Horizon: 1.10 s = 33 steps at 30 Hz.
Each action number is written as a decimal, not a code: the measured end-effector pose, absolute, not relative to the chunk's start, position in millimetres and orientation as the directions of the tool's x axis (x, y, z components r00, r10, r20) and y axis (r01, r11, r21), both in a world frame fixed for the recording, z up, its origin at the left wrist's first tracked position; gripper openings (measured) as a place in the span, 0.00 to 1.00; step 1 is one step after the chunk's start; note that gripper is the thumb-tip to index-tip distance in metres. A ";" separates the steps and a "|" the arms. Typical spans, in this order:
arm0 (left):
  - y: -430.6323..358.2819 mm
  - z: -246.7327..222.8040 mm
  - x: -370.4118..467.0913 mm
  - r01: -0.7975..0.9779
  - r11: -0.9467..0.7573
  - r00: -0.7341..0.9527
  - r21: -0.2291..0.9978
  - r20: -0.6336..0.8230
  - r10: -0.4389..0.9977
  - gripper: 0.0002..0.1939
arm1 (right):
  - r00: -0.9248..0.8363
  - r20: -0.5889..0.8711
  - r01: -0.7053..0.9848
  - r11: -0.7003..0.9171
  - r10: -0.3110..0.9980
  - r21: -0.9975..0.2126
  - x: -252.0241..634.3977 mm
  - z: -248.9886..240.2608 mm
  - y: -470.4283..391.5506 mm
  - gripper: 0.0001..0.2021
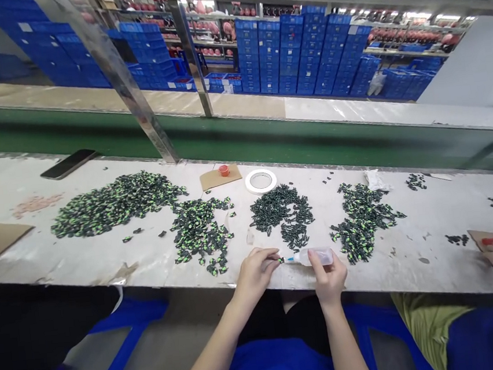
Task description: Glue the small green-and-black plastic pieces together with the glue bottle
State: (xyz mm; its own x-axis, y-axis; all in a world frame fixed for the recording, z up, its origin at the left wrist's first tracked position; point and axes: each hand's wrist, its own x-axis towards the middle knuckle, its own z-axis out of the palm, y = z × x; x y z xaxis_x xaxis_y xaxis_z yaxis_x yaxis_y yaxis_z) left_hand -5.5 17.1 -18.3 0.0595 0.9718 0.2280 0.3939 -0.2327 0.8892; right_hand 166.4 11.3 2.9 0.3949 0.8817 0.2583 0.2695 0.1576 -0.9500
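Looks best with both hands low and steady, translucent plastic bottle (304, 257) squeezed lightly, blue nozzle tip (290, 259) aimed straight. Left hand (255, 272): fingers pinching small black-and-green piece (281, 259) at their ends. Right hand (331, 277): fingers gripping bottle, nozzle at piece, contact unclear. Beyond: dark oblong pieces (275, 208) heaped on pale surface (436, 207); farther, white tape ring (261, 191).

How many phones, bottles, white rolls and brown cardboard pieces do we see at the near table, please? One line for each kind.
Phone: 1
Bottle, held in the right hand: 1
White roll: 1
Brown cardboard pieces: 3
Total: 6
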 end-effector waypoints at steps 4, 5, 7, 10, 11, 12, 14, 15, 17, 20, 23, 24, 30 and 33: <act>17.0 -18.7 -5.1 0.334 -0.159 0.008 0.929 0.165 0.986 0.11 | 0.380 0.271 0.331 0.144 0.884 -0.933 166.0 2.2 12.1 0.17; 17.0 -18.2 -4.9 0.330 -0.145 0.000 0.933 0.154 0.988 0.10 | 0.379 0.274 0.341 0.142 0.884 -0.929 165.7 2.5 12.2 0.17; 17.0 -16.8 -4.3 0.327 -0.130 -0.013 0.936 0.142 0.990 0.10 | 0.372 0.279 0.357 0.141 0.886 -0.924 165.2 3.6 12.2 0.17; 17.0 -14.2 -3.3 0.333 -0.123 -0.023 0.935 0.139 0.990 0.10 | 0.361 0.284 0.368 0.144 0.888 -0.919 164.4 5.2 12.3 0.17; 17.0 -13.5 -3.0 0.336 -0.120 -0.026 0.934 0.136 0.990 0.10 | 0.357 0.284 0.370 0.145 0.890 -0.918 164.3 5.6 12.4 0.17; 17.1 -13.0 -2.8 0.336 -0.115 -0.025 0.935 0.131 0.991 0.10 | 0.353 0.284 0.371 0.146 0.891 -0.917 164.2 5.9 12.5 0.17; 17.0 -12.7 -2.6 0.333 -0.105 -0.027 0.937 0.121 0.992 0.11 | 0.343 0.282 0.374 0.145 0.896 -0.916 164.4 5.9 12.8 0.17; 16.9 -12.9 -2.7 0.331 -0.102 -0.029 0.938 0.118 0.993 0.11 | 0.341 0.278 0.377 0.141 0.898 -0.916 164.6 5.7 12.9 0.17; 16.7 -13.7 -3.1 0.324 -0.097 -0.036 0.941 0.115 0.993 0.10 | 0.337 0.270 0.384 0.130 0.902 -0.914 165.2 5.0 13.2 0.17; 16.4 -15.4 -3.8 0.310 -0.089 -0.048 0.946 0.109 0.993 0.09 | 0.336 0.259 0.385 0.119 0.906 -0.915 165.8 4.4 13.6 0.17; 16.6 -16.3 -4.0 0.289 -0.089 -0.045 0.953 0.106 0.993 0.09 | 0.339 0.253 0.381 0.114 0.906 -0.917 165.2 5.1 13.7 0.17; 16.7 -16.3 -3.9 0.285 -0.093 -0.043 0.954 0.109 0.993 0.08 | 0.343 0.254 0.382 0.112 0.904 -0.917 164.8 5.7 13.7 0.17; 17.1 -15.0 -3.6 0.305 -0.101 -0.033 0.947 0.117 0.993 0.07 | 0.382 0.253 0.385 0.096 0.889 -0.918 164.5 7.2 13.7 0.18; 17.3 -14.1 -3.7 0.313 -0.095 -0.030 0.945 0.109 0.994 0.07 | 0.377 0.258 0.375 0.108 0.890 -0.921 165.1 6.0 13.2 0.18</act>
State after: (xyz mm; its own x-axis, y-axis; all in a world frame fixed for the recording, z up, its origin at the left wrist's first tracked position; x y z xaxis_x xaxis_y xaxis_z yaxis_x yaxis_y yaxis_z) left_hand -3.7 17.3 -14.1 -0.0299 0.9936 0.1093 0.3130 -0.0946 0.9450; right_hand 165.1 13.2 6.0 0.3768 0.8897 0.2579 0.3753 0.1079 -0.9206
